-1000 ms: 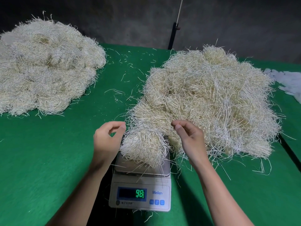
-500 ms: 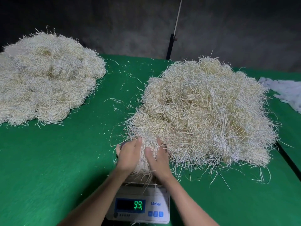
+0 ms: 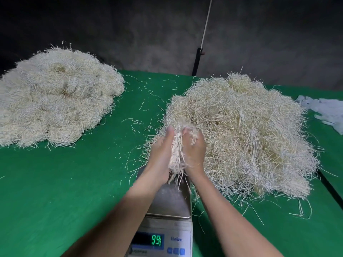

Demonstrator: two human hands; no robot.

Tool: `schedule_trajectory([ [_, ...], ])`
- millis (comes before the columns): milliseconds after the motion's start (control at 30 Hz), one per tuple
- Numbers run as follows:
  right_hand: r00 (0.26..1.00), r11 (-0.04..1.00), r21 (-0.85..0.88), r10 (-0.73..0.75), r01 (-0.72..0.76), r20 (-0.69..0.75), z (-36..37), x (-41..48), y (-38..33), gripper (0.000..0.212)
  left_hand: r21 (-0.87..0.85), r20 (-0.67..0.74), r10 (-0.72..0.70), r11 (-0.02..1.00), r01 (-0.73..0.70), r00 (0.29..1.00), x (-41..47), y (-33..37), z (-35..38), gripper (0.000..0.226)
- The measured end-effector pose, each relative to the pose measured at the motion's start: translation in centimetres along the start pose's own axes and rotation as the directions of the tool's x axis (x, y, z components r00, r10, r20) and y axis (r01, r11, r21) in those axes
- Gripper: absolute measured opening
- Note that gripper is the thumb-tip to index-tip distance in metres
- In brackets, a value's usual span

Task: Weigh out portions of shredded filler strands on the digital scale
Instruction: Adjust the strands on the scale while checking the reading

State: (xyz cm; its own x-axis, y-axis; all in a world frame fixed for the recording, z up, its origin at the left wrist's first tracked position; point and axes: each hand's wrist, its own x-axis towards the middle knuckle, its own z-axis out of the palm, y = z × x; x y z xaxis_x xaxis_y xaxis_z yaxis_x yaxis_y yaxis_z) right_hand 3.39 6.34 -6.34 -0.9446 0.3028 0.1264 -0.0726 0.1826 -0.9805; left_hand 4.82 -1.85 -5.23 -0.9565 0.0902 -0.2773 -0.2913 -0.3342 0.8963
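Clasps a pale cream bundle of shredded filler strands [image 3: 177, 153] between left hand [image 3: 161, 153] and right hand [image 3: 195, 151]: palms facing, both cupped round it, right fingers curled into its top. Holds it with long axis running away from the body, frayed tail hanging back toward the wrists.

Hangs it over the far end of the small silver digital scale [image 3: 171, 201], which sits just below and nearer than both hands. Cannot tell whether the tail touches the steel pan; shows bare steel on the near part. Reads 99 plus one unclear green digit on the display [image 3: 148, 240], probably not a settled figure.

Has the large loose tangled heap of cream strands [image 3: 250, 138] touching the right hand's outer side, spreading right and beyond. Has a tidier heap of bunched cream strands [image 3: 55, 101] well apart, left of and beyond the left hand, across green cloth tabletop [image 3: 74, 191] littered with strays.

Looks like a weighed portion ready to leave the scale. Turns on this: likely drop spot lies left and away, left hand nearer, so needs a leftward carry with both palms pressed or sheds strands.

Ignores crumpled white material [image 3: 326, 112] far right of the right hand.
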Motion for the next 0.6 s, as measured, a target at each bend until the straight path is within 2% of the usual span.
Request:
schedule_trajectory([
  [33, 0.991, 0.984, -0.114, -0.129, 0.134, 0.046, 0.1, -0.8, 0.1, 0.021, -0.011, -0.067, 0.027, 1.0, -0.028, 0.997, 0.7, 1.1, 0.3, 0.059],
  [67, 0.967, 0.942, -0.22, -0.234, 0.252, 0.106, 0.4, -1.7, 0.2, 0.014, 0.021, -0.169, 0.058, 0.998, -0.055, 0.984, 1.3, 2.2, 0.7, 0.042],
  [100, 0.941, 0.899, -0.284, -0.301, 0.334, 0.155, 0.7, -2.2, 0.3, 0.014, 0.067, -0.282, 0.092, 0.995, -0.076, 0.955, 2.1, 2.5, 0.9, 0.032],
  [133, 0.929, 0.873, -0.322, -0.325, 0.366, 0.176, 0.8, -2.0, 0.1, 0.026, 0.069, -0.353, 0.108, 0.994, -0.089, 0.929, 2.6, 2.5, 1.3, 0.03],
  [167, 0.938, 0.876, -0.34, -0.302, 0.343, 0.168, 0.6, -0.9, -0.3, 0.036, 0.042, -0.372, 0.114, 0.993, -0.106, 0.921, 2.5, 2.1, 1.9, 0.034],
  [233, 0.97, 0.936, -0.262, -0.214, 0.236, 0.112, -0.3, 1.4, -1.7, 0.04, -0.022, -0.35, 0.08, 0.995, -0.094, 0.933, 1.8, 0.5, 3.1, 0.048],
  [300, 0.966, 0.923, -0.285, -0.242, 0.258, 0.091, -0.6, 1.5, -1.7, 0.04, -0.043, -0.329, 0.032, 0.998, -0.049, 0.944, 1.8, 0.3, 3.3, 0.05],
  [333, 0.959, 0.898, -0.336, -0.27, 0.283, 0.088, -0.2, 0.7, -1.4, 0.04, -0.031, -0.335, 0.054, 0.997, -0.068, 0.941, 2.1, 0.9, 2.9, 0.042],
  [400, 0.942, 0.876, -0.346, -0.315, 0.337, 0.121, 0.4, -1.0, -1.0, 0.034, 0.009, -0.375, 0.138, 0.989, -0.146, 0.917, 3.0, 1.8, 2.5, 0.043],
  [467, 0.967, 0.943, -0.22, -0.237, 0.252, 0.09, -0.1, 0.4, -1.1, 0.035, 0.04, -0.412, 0.134, 0.991, -0.129, 0.901, 2.7, 1.2, 3.2, 0.047],
  [500, 0.984, 0.976, -0.127, -0.169, 0.176, 0.065, -0.6, 1.6, -1.2, 0.04, 0.017, -0.377, 0.107, 0.994, -0.109, 0.92, 2.5, 0.5, 3.6, 0.049],
  [533, 0.986, 0.982, -0.095, -0.163, 0.164, 0.026, -1.1, 2.4, -1.1, 0.044, -0.015, -0.336, 0.071, 0.997, -0.08, 0.939, 2.2, 0.0, 3.9, 0.054],
  [600, 0.981, 0.968, -0.158, -0.195, 0.195, 0.014, -1.4, 2.2, -0.9, 0.033, 0.025, -0.304, 0.049, 0.999, -0.044, 0.951, 2.0, 0.2, 3.9, 0.063],
])
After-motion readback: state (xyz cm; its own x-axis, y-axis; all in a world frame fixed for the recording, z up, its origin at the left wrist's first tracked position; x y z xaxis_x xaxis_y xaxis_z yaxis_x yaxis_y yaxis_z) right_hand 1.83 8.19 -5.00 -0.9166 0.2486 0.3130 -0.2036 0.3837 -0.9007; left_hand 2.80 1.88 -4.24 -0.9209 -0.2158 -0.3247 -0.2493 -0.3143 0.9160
